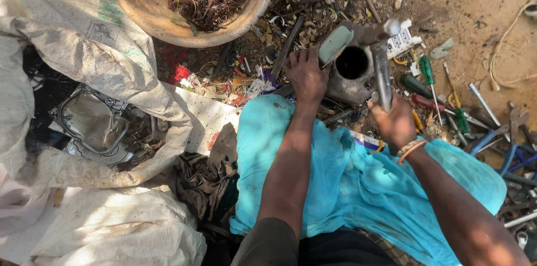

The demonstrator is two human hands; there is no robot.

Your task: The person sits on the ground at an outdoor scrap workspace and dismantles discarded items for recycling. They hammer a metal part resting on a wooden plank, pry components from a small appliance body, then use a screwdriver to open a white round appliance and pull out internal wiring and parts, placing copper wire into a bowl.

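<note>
Right hand (395,122) gripped a hammer (382,70) by its grey metal handle, long axis near vertical in frame, head at the far end, away from the person. Left hand (305,74) clasped a chisel-like bar (334,45), angled up-right. Both were over a dirty grey metal casting (352,73) with a round bore, sitting on the ground past the teal cloth (335,182).

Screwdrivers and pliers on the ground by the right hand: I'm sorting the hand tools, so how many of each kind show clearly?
Green-handled screwdrivers: 2, the second lower down
Red-handled screwdriver: 1
Blue-handled pliers: 1
Total: 4
More tools lie tangled at the right edge, too cluttered to count.
</note>
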